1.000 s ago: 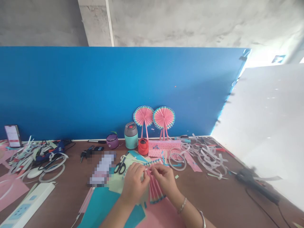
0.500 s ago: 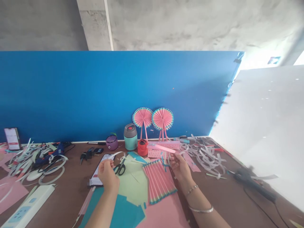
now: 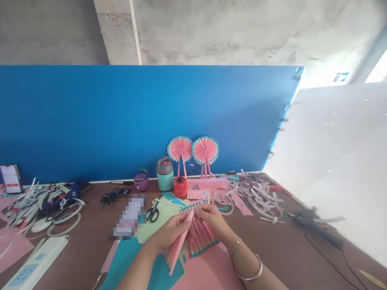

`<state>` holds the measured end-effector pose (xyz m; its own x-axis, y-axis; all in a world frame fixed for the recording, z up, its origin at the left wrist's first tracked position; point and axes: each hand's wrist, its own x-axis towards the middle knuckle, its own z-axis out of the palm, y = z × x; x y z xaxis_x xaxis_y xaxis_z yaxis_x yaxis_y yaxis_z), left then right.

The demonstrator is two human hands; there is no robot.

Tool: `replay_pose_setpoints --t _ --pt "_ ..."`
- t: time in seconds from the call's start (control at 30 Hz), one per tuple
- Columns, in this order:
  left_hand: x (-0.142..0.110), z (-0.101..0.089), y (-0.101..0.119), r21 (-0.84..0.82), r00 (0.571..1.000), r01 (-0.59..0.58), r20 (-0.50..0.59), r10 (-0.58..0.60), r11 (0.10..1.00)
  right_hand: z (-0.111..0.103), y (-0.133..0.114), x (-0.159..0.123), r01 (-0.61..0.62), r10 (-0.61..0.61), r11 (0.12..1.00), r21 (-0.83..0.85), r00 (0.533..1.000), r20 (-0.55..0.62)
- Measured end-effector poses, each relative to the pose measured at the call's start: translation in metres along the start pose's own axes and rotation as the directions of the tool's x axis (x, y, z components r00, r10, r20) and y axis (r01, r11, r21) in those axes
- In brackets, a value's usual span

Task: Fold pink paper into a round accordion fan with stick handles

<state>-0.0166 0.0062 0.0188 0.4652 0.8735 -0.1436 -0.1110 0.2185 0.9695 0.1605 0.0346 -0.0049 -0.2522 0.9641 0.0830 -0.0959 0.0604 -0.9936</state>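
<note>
Both my hands meet at the pleated pink paper [image 3: 203, 238] with blue-green edges. My left hand [image 3: 172, 233] is closed around a gathered, tilted part of it, which hangs down to the lower left. Fingers of my right hand [image 3: 210, 217] pinch near its top edge; what exactly lies between those fingertips is hidden. Under the paper lie a pink sheet [image 3: 208, 272], a teal sheet [image 3: 121, 264] and a pale green sheet [image 3: 148, 230]. Black-handled scissors [image 3: 152, 214] rest on the green one, left of my hands.
Two round pink paper fans [image 3: 180, 150] lean on the blue panel [image 3: 121, 121]. Before it stand a teal jar [image 3: 165, 177], a red container [image 3: 180, 187] and a purple pot [image 3: 141, 181]. White strips [image 3: 263, 197] lie right, a power strip [image 3: 36, 264] left, a glue gun [image 3: 317, 227] far right.
My hands were apart, the left with a thin white strip and the right with a pink strip. They have come together over the pleated paper, and part of it is lifted and gathered.
</note>
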Motion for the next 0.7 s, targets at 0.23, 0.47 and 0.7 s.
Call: replay_pose_setpoints --t 0.23,0.47,0.7 --pt "0.013 -0.014 -0.009 -0.168 0.977 -0.052 -0.211 0.016 0.984 -0.003 0.012 -0.001 -0.125 -0.239 0.596 -0.793 0.915 -0.324" --pt "0.02 -0.025 -0.018 -0.342 0.954 -0.15 -0.297 0.045 0.927 0.022 0.019 -0.009 -0.242 -0.076 0.203 -0.949 0.962 -0.262" --pt "0.023 -0.019 -0.017 -0.425 0.947 -0.19 -0.318 0.051 0.885 0.01 0.021 -0.001 -0.155 -0.031 0.753 -0.64 0.963 -0.269"
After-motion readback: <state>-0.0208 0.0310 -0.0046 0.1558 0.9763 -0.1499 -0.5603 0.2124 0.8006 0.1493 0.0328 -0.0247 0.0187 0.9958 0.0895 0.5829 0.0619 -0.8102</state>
